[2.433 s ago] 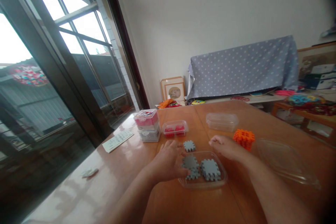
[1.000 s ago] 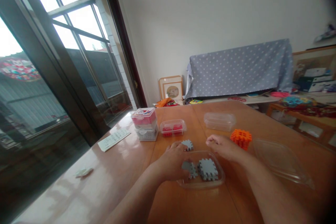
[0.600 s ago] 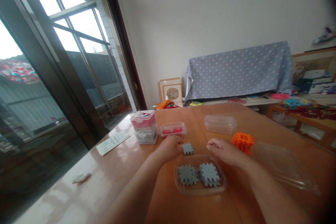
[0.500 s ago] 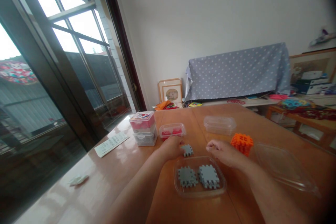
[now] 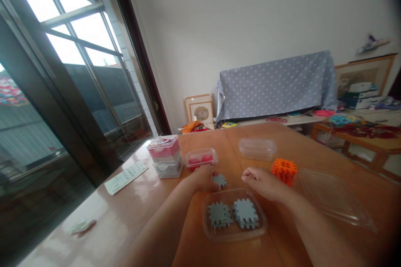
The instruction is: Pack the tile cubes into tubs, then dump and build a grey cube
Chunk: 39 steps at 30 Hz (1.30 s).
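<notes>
My left hand rests on the wooden table with its fingers pinched on a small grey notched tile lying just beyond a clear shallow tray. Two stacks of grey notched tiles lie in that tray. My right hand lies loosely curled on the table to the right of the loose tile, its fingertips drawn together, with nothing visible in them. An orange cube of interlocked tiles stands just past my right hand.
A clear box of red pieces sits beyond my left hand, two stacked boxes to its left. An empty clear box and a clear lid lie on the right. A paper slip lies near the window.
My left hand left the tray, moved forward to the loose grey tile and closed on it. My right hand stayed put. The camera tilted and shifted slightly.
</notes>
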Motion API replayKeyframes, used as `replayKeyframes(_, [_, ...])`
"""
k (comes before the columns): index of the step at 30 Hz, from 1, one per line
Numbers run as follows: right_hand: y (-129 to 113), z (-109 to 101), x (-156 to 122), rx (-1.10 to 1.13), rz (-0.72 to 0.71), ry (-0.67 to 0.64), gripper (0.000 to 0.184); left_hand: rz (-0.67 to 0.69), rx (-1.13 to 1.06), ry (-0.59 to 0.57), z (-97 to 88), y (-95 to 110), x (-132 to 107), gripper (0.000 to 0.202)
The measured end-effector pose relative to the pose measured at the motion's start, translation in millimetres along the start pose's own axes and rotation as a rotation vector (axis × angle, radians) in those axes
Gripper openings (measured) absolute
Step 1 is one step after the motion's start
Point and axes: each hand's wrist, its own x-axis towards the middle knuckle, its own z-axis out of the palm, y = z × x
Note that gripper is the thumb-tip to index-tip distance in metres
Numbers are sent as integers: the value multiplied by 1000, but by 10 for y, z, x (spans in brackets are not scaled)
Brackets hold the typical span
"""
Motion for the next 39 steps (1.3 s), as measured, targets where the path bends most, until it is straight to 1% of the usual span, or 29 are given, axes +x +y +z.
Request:
replayKeyframes(4, [-3, 1, 0, -7, 7, 5, 28, 16, 30, 50, -2, -12, -2, 47])
replayKeyframes(6, [-9, -1, -6, -9, 5, 7, 27, 23, 34, 85, -43, -13, -35, 54])
replayKeyframes(8, [-15, -8, -13, -10, -4, 5, 28, 34, 33, 122, -111, 1, -99, 55])
replayKeyframes(12, [-17, -19, -18, -9, -17, -6, 30, 68, 39, 243, -274, 127, -334, 50])
replayKeyframes(14, [-11, -19, -16, -1, -14, -15, 31, 127, 47, 298, -336, 241, -503, 49])
replayKeyframes(15, [-7, -17, -14, 5, -12, -19, 32, 152, 46, 306, -355, 304, -596, 50])
replayKeyframes(17, [-1, -14, -10, 12, -11, -20, 32, 164, 34, 277, -363, 427, -781, 52])
replayKeyframes(19, [1, -12, -8, 21, -14, -15, 31, 165, 35, 212, -333, 528, -941, 54])
replayKeyframes(23, [-17, -15, -17, 39, -9, -16, 30, 103, 72, 125, -212, 633, -1122, 57])
replayKeyframes(26, [-37, -20, -27, 34, -1, -14, 30, 57, 106, 75, -149, 659, -1164, 58])
replayKeyframes(29, [-40, -23, -29, 29, -11, -15, 31, 42, 153, 45, -138, 675, -1177, 58])
replayKeyframes(33, [-26, -25, -22, 36, -25, -24, 31, 35, 207, 38, -136, 671, -1173, 59])
replayKeyframes(39, [-40, -32, -23, 32, -8, -7, 28, 35, 226, 40, -76, 634, -1155, 58])
